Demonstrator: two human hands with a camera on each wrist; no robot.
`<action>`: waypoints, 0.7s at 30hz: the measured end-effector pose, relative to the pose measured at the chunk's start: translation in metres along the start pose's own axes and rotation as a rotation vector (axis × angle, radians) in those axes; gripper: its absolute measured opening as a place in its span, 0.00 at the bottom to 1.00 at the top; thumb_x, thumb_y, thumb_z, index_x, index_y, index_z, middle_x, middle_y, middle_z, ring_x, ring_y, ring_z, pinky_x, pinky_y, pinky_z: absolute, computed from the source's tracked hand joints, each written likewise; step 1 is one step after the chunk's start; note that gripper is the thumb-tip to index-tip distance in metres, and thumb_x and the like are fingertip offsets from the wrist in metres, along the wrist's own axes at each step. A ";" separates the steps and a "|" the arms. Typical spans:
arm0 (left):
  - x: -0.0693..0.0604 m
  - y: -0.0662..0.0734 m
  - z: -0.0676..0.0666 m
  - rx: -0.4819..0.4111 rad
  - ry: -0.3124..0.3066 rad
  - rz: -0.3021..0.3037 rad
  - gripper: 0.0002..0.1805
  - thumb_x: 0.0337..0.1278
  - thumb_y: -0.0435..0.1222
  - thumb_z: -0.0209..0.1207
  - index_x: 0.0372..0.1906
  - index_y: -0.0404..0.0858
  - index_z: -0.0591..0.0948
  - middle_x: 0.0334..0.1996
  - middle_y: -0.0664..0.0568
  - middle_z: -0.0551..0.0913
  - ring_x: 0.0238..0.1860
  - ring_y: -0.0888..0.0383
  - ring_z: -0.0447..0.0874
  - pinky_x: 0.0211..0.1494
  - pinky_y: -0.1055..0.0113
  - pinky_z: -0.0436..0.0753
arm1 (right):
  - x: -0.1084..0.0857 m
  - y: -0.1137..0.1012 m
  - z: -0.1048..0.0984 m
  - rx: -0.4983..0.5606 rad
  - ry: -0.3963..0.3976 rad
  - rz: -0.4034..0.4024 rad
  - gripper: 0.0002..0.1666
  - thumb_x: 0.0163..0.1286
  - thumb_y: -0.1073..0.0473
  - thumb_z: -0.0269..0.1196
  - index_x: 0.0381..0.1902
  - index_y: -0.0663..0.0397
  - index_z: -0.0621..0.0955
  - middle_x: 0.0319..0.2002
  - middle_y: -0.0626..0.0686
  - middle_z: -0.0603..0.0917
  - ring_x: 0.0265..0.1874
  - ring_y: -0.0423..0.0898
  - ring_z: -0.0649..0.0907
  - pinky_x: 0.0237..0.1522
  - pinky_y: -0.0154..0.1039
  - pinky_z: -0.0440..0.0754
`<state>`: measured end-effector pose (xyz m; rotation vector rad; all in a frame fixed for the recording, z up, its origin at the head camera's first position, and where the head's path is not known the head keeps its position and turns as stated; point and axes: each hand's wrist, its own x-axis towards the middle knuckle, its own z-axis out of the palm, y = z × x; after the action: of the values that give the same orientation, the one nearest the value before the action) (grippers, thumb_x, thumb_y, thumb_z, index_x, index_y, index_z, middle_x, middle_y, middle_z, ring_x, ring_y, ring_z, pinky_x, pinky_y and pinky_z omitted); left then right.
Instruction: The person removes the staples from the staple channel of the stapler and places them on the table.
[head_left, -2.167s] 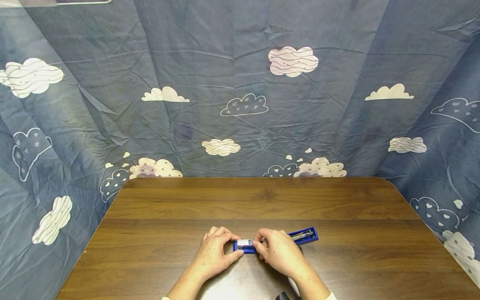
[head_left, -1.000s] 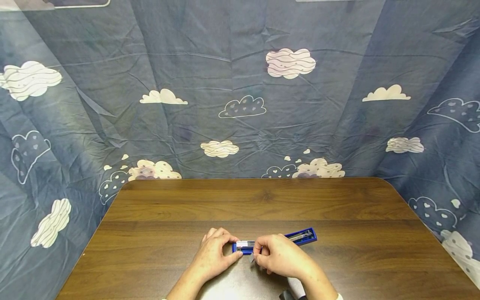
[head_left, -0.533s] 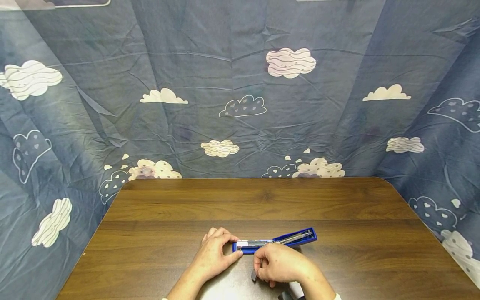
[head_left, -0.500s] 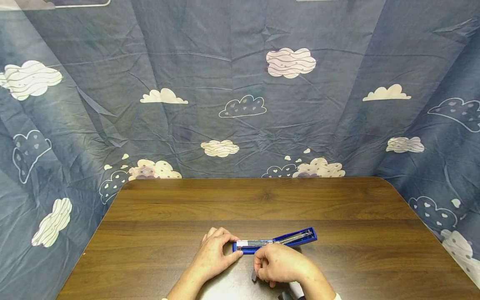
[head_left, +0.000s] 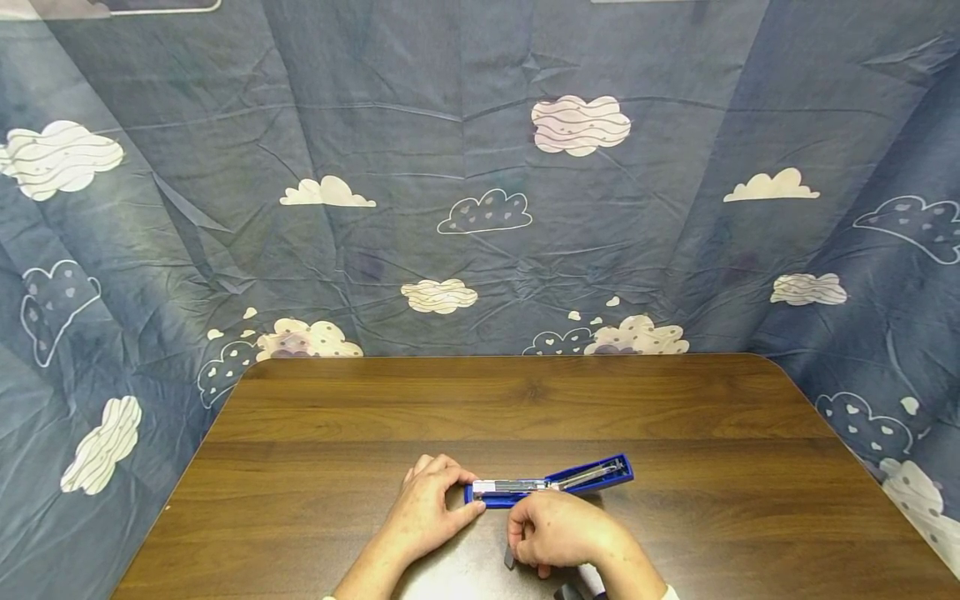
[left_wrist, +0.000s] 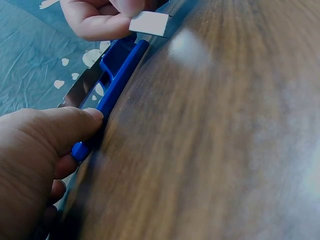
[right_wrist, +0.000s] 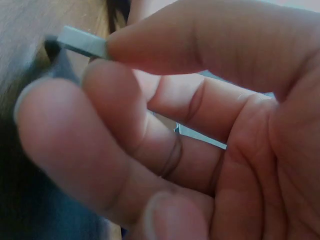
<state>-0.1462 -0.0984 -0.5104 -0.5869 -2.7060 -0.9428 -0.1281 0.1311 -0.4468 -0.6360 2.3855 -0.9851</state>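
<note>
Head view finds the blue stapler (head_left: pixel 525 485) lying opened out on the wooden counter (head_left: pixel 360 417), its left end pinched between thumb and fingers of the left hand (head_left: pixel 431 504), that grip closed to the base's width. Both wrist views find the right hand (head_left: pixel 558 529) with a nearly closed grip, thumb and fingertip pinching what appears to be a short grey staple strip (left_wrist: pixel 149 23), apart from the stapler. Progress, as judged: opening is done and the strip is outside the stapler; closing the stapler and letting go of the strip are not yet done.
</note>
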 end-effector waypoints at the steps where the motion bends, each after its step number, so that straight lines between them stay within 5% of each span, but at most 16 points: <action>1: 0.000 0.000 0.000 -0.001 0.000 0.000 0.14 0.50 0.46 0.78 0.42 0.50 0.90 0.39 0.65 0.85 0.46 0.64 0.75 0.52 0.61 0.74 | 0.000 0.000 0.000 -0.001 -0.001 0.002 0.14 0.55 0.69 0.67 0.20 0.43 0.80 0.12 0.37 0.76 0.12 0.33 0.78 0.17 0.28 0.66; 21: 0.001 0.001 -0.002 -0.008 -0.011 -0.013 0.14 0.51 0.47 0.78 0.43 0.51 0.90 0.39 0.66 0.85 0.46 0.64 0.76 0.51 0.61 0.74 | -0.004 0.006 -0.003 -0.106 0.071 0.029 0.11 0.51 0.65 0.67 0.17 0.43 0.79 0.11 0.37 0.74 0.11 0.33 0.76 0.18 0.31 0.66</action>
<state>-0.1468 -0.0985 -0.5083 -0.5779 -2.7203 -0.9573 -0.1286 0.1388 -0.4484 -0.6127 2.5162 -0.8873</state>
